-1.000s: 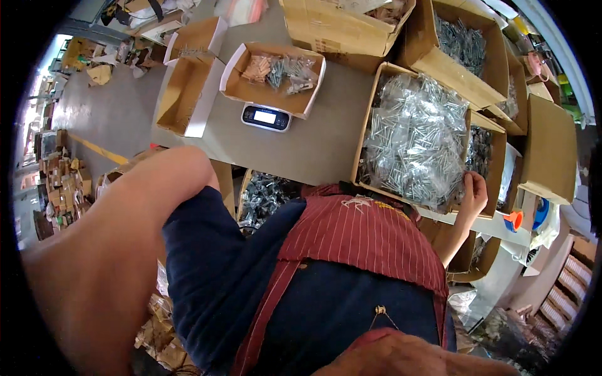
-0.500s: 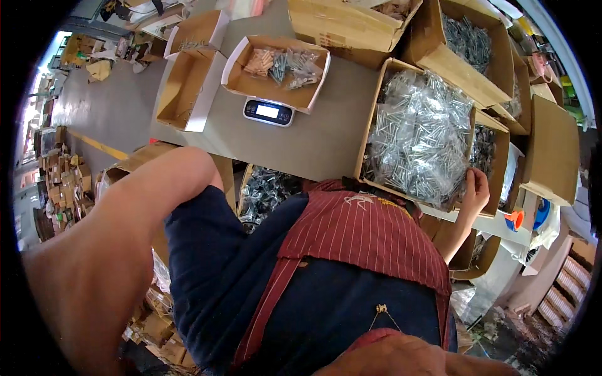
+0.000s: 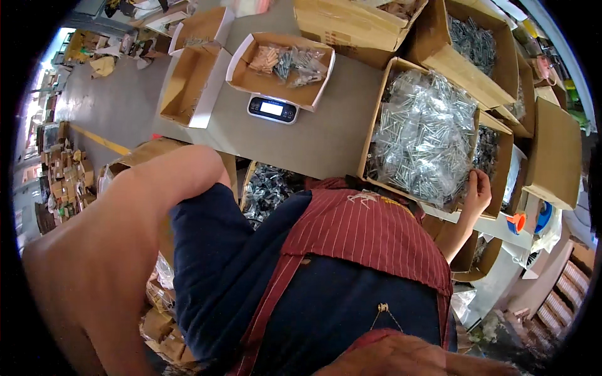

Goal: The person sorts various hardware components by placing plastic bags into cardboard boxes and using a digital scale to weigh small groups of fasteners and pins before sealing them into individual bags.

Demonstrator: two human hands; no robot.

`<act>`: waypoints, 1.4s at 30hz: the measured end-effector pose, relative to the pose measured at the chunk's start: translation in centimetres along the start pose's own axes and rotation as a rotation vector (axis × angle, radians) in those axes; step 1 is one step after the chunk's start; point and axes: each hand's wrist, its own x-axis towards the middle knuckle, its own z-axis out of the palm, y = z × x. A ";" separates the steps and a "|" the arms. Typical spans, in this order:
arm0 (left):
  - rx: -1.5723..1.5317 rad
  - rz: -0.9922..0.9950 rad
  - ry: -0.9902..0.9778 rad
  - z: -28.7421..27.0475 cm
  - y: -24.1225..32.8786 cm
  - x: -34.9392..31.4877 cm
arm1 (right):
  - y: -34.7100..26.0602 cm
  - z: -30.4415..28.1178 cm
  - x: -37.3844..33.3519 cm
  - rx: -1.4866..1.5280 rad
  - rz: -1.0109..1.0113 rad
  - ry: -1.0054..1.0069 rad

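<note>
The right hand (image 3: 475,191) rests with curled fingers on the rim of the big carton (image 3: 370,141) of bagged screws (image 3: 423,144) at the surface's near edge; better to grip the wall firmly. The left hand's fingers are hidden, so I cannot tell.

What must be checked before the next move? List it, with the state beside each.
1. Right hand touches the rim of the big box: ok.
2. That hand's grip closed on the rim: cannot tell.
3. Left hand in view: not ok, only the raised arm shows.
4. Big box holds bagged screws: ok.
5. Scale display lit: ok.
</note>
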 end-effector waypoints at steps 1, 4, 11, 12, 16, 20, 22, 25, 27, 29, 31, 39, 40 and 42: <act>-0.001 0.013 0.006 -0.2 0.2 -0.1 | 0.1 0.0 0.0 0.008 -0.001 -0.006; 0.017 0.043 0.041 -1.1 0.9 -0.6 | 0.3 -0.1 0.1 0.014 0.002 -0.013; 0.247 -0.208 0.587 -6.5 0.1 -5.9 | 0.7 -1.8 0.0 -0.032 0.023 0.031; 0.239 -0.250 0.699 -7.3 -0.4 -7.1 | 0.7 -1.9 0.0 -0.026 0.006 0.036; 0.224 -0.483 1.285 -9.8 -2.4 -11.5 | -0.5 -1.5 0.0 0.014 0.007 0.063; 1.169 -1.383 1.130 -9.7 -9.1 -14.5 | -1.1 -1.6 -0.6 0.009 -0.013 0.081; 1.129 -1.644 0.759 -8.8 -11.5 -16.9 | -0.6 -1.6 -0.9 -0.009 -0.002 0.100; 1.306 -1.476 0.229 -3.5 -14.9 -24.0 | 0.7 -1.2 -0.9 0.057 -0.001 0.093; 1.268 -1.498 0.084 -0.5 -15.8 -26.6 | 0.0 -1.0 -1.0 -0.003 0.011 0.083; 1.254 -1.660 0.448 1.8 -16.2 -28.4 | -0.5 -0.9 -1.1 -0.067 0.021 0.086; 1.402 -1.559 0.466 5.0 -16.8 -30.3 | -1.0 -0.6 -0.6 -0.065 0.030 0.032; 1.504 -1.162 0.519 1.9 -16.9 -28.9 | -3.6 1.1 2.0 -0.262 -0.123 -0.018; 1.384 -1.221 0.488 1.4 -16.5 -28.8 | -3.0 0.9 2.3 -0.253 -0.113 -0.040; 1.276 -1.270 0.442 -0.8 -15.7 -28.3 | -2.6 0.7 2.2 -0.220 -0.121 -0.011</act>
